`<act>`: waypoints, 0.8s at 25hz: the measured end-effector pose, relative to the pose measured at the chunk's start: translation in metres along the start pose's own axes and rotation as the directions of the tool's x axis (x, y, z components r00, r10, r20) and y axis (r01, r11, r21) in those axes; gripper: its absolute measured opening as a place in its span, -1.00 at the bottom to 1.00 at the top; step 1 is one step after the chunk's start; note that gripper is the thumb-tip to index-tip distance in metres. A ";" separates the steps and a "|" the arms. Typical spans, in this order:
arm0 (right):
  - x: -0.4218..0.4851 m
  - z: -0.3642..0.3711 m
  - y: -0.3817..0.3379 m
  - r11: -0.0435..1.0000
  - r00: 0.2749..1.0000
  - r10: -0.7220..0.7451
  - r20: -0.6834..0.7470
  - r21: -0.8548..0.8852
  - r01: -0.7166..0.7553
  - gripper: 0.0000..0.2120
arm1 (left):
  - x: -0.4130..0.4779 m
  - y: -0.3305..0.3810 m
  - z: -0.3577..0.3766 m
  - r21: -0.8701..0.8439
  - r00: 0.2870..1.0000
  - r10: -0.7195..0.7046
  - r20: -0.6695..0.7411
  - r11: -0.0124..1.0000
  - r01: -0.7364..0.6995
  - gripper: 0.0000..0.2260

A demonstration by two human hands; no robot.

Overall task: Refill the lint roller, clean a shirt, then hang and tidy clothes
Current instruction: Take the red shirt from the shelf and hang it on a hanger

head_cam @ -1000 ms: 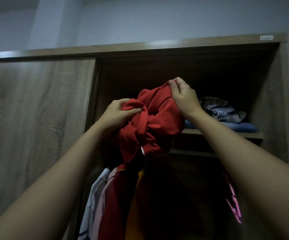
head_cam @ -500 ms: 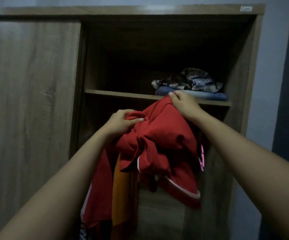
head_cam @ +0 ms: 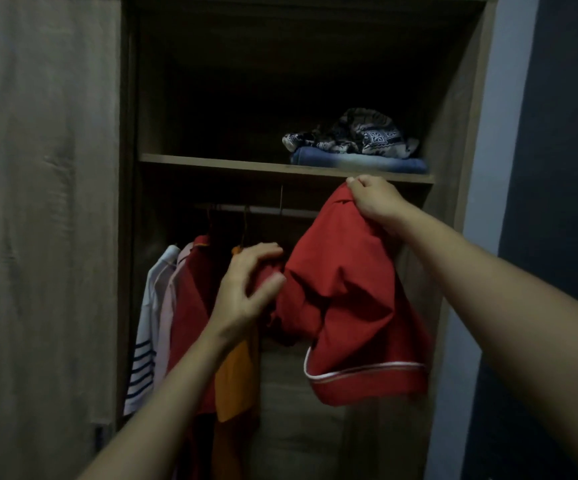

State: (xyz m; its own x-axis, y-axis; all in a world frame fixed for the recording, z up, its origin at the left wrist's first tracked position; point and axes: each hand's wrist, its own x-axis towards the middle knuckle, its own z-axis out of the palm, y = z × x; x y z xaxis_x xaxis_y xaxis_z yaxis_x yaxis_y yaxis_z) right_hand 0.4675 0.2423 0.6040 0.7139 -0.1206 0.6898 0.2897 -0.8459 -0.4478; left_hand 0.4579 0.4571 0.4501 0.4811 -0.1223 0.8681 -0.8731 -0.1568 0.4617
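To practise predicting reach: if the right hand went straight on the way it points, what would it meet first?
Probably the shelf, its front edge just above the right hand gripping the red garment; depth unclear.
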 end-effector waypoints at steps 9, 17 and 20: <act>0.022 0.005 -0.019 0.989 0.989 0.146 -0.036 -0.022 -0.147 -0.57 | -0.090 -0.054 0.055 0.563 0.736 0.616 0.281 0.516 -0.646 -0.24; 0.006 0.028 -0.008 0.944 0.987 -0.055 0.148 -0.315 0.100 -0.63 | -0.045 -0.035 0.017 0.438 0.712 0.702 0.006 0.638 -0.633 -0.80; -0.016 0.049 0.012 0.900 0.928 -0.054 0.368 -0.384 0.205 -0.64 | -0.020 -0.015 0.013 0.456 0.768 0.638 -0.058 0.701 -0.548 -0.81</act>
State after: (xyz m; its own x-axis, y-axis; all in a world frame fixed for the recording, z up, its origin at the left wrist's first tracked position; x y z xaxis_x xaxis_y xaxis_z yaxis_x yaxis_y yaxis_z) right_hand 0.4908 0.2600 0.5595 0.8816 0.1252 0.4550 0.1625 -0.9857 -0.0436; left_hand 0.4622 0.4492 0.4235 -0.1918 -0.1370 0.9718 -0.8395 -0.4900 -0.2348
